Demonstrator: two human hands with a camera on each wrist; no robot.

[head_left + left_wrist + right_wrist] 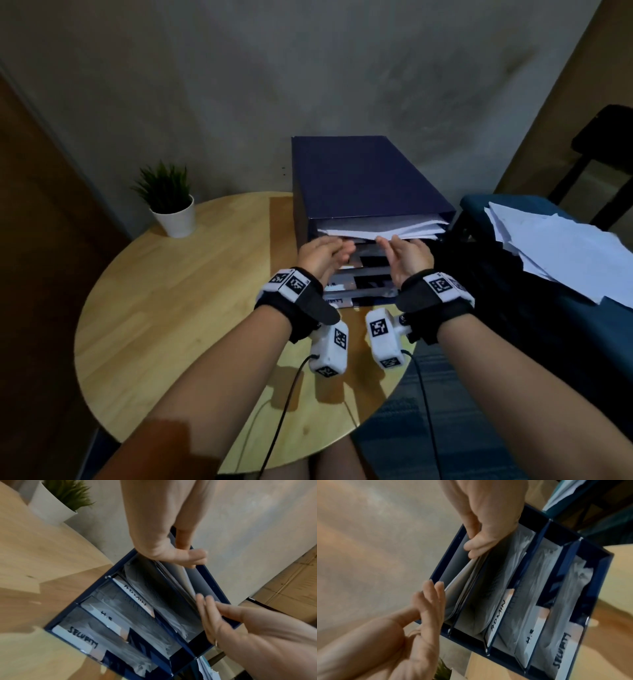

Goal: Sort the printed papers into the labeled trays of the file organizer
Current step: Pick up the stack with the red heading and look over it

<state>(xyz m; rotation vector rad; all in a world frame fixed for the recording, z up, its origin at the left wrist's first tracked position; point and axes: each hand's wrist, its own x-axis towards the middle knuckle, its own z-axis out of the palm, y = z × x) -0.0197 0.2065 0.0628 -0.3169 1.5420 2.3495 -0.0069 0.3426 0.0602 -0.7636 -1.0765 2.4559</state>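
Note:
A navy file organizer stands on the round wooden table. Its top tray holds a stack of white printed papers whose front edges stick out. My left hand and right hand meet at that tray's mouth, fingers straight against the paper edges. In the left wrist view the right hand's flat fingers press the stack. The right wrist view shows the left hand's fingers flat on the other end. Lower trays, each holding paper, are labeled ADMIN, H.R and SECURITY.
A loose pile of white papers lies on a blue seat to the right of the table. A potted plant stands at the table's far left. A black chair is at the far right. The wall is right behind the organizer.

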